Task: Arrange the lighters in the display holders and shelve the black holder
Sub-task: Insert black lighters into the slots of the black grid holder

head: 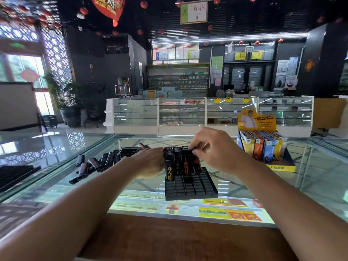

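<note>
A black gridded holder (192, 187) sits on the glass counter in front of me. Several black lighters (170, 166) stand upright in its far rows; the near slots are bare. My right hand (216, 149) pinches the top of one lighter (194, 157) standing at the back right of the group. My left hand (148, 162) rests against the left side of the standing lighters, fingers hidden behind them. A pile of loose black lighters (98, 164) lies on the glass to the left.
A yellow display holder (280, 166) full of coloured lighters stands at the right. A black tray (15, 176) lies at the far left edge. The glass counter (320, 176) has a wooden edge (178, 240) near me. Shop cabinets stand beyond.
</note>
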`<state>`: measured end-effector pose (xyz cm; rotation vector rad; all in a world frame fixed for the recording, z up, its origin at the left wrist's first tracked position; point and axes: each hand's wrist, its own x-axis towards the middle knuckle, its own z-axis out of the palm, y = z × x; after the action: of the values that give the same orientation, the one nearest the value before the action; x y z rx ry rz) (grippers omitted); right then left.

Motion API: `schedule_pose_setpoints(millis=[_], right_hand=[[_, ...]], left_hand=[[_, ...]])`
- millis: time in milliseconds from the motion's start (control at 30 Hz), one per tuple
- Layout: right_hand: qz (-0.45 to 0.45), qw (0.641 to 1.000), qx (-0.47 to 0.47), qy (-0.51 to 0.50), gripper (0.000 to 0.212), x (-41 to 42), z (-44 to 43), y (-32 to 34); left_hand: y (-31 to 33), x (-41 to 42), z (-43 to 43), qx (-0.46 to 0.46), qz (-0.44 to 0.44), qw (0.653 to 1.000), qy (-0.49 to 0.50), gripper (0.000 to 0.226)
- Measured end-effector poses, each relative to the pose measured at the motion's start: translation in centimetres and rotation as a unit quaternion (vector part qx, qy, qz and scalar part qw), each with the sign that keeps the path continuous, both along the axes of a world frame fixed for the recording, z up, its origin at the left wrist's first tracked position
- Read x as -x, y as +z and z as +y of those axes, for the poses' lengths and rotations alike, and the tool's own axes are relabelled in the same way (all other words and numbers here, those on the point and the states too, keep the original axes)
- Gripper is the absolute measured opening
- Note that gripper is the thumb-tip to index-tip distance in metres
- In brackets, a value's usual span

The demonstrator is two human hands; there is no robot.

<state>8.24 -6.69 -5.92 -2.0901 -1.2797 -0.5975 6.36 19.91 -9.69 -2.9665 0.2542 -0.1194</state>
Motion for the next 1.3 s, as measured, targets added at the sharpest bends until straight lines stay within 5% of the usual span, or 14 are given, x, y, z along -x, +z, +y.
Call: schedule_pose_setpoints(millis=[67, 200, 333, 400, 500, 567, 733, 1067, 1300], right_hand=[[0.012, 1.000, -0.004, -0.001, 0.016, 0.0, -0.1, 0.1], [0.032, 0.999, -0.017, -0.010, 0.017, 0.0, 0.0, -0.2], [0.052, 0.999, -0.007, -0.011, 0.021, -0.2, -0.1, -0.2], [0.063, 0.998, -0.001, -0.014, 0.020, -0.2, -0.2, -0.2], [0.066, 0.998, 0.008, -0.021, 0.017, 0.0, -0.2, -0.1], [0.057, 0.998, 0.008, -0.029, 0.017, 0.1, -0.1, -0.2], [0.043, 0.998, -0.002, -0.039, 0.015, 0.2, 0.2, -0.6], [0.054, 0.998, -0.013, -0.041, 0.009, -0.1, -0.2, -0.7], [0.060, 0.997, -0.018, -0.040, 0.010, -0.2, 0.0, -0.7]], left_hand=[[-0.4, -1.0, 0.6, 0.023, -0.019, 1.000, 0.007, 0.084], [-1.8, -2.1, 1.5, 0.058, -0.020, 0.998, 0.023, 0.083], [-0.9, -0.7, -0.2, 0.074, -0.065, 0.995, 0.005, 0.028], [-1.0, -0.9, -0.4, 0.076, -0.094, 0.993, 0.017, 0.021], [-1.6, -1.6, 0.2, 0.057, -0.125, 0.990, 0.019, 0.039], [-1.6, -1.8, 0.7, -0.008, -0.071, 0.996, 0.059, 0.062], [-0.8, -1.5, 0.8, -0.011, -0.002, 0.996, 0.092, 0.080], [0.1, 1.4, 0.5, 0.048, -0.067, 0.995, 0.057, 0.029], [-0.5, 1.2, 1.0, 0.014, -0.084, 0.992, 0.098, 0.052]])
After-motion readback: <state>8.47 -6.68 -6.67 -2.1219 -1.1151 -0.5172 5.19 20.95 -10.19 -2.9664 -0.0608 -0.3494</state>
